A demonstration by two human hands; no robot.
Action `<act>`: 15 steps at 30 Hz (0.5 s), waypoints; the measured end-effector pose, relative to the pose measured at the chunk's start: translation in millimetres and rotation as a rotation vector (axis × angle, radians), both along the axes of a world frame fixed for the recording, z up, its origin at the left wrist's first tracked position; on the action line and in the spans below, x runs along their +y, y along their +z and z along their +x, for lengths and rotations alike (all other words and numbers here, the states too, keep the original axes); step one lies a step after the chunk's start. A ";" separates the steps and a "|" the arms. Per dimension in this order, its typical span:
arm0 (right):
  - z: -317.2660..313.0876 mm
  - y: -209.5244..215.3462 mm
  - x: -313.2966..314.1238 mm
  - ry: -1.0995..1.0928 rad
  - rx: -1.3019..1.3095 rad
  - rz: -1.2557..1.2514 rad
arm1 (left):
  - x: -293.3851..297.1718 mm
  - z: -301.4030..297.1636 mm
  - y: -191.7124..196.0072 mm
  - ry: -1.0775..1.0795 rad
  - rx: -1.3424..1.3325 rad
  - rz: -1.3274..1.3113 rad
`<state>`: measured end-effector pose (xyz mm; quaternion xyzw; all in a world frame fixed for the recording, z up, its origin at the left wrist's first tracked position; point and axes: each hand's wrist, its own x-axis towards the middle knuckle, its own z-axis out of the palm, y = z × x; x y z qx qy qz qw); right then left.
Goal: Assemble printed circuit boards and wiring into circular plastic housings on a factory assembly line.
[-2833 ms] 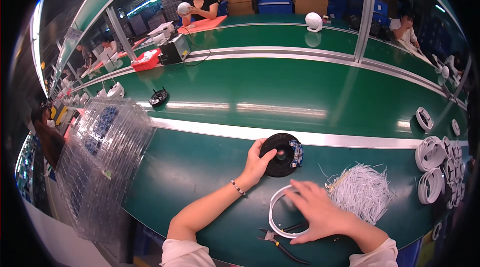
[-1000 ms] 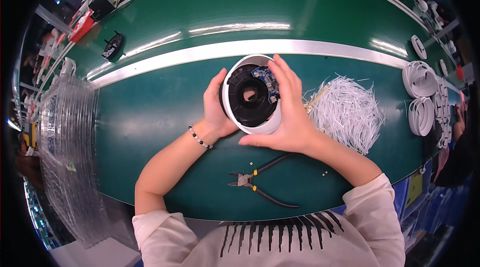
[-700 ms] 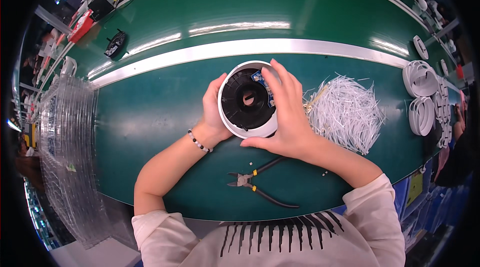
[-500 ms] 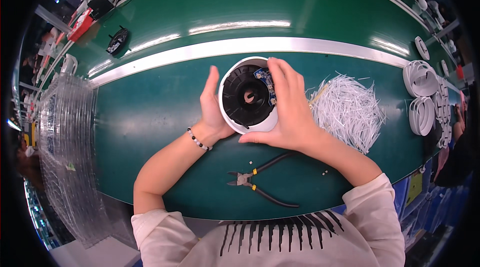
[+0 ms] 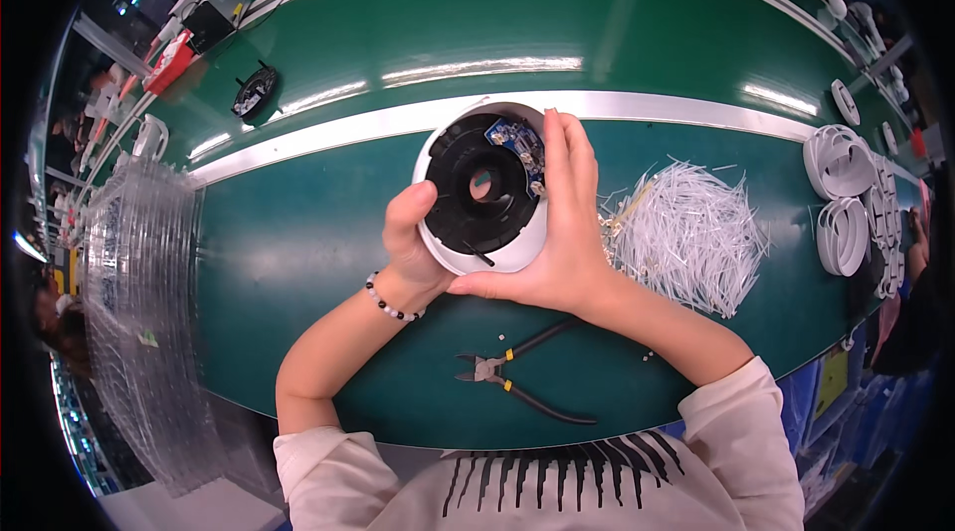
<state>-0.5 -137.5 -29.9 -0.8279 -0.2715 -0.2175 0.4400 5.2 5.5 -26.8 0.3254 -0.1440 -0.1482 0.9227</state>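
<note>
Between my two hands, above the near part of the bench, is a round white housing (image 5: 510, 258) with its opening tilted up toward me. A black ring-shaped insert (image 5: 460, 195) sits inside it, with a hole in the middle and a small blue circuit board (image 5: 517, 143) along its upper right. My left hand (image 5: 410, 238) grips the lower left side, thumb at the rim. My right hand (image 5: 562, 233) wraps the right side, fingers stretched up along the wall, thumb under the lower edge. Below them lie diagonal cutters (image 5: 487, 369) with black handles, jaws apart.
To the right is a pile of white strips (image 5: 691, 238). White ring parts (image 5: 838, 158) stand at the far right. Stacked clear plastic trays (image 5: 139, 302) fill the left edge. Beyond the pale rail (image 5: 637, 106), a black round part (image 5: 256, 93) lies on the green surface.
The housing has shifted slightly left and its opening has turned a little. My left thumb has come down from pointing up to rest at the rim.
</note>
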 end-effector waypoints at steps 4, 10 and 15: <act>4.8 6.9 3.2 -0.004 -0.055 0.074 | -6.2 2.4 16.5 -0.004 -0.082 -0.147; 8.6 17.3 -11.0 0.014 -0.087 0.051 | -11.6 7.0 23.9 0.007 0.108 -0.212; 4.6 29.0 -49.0 0.139 -0.380 -0.136 | -23.1 19.0 30.8 -0.112 0.308 -0.015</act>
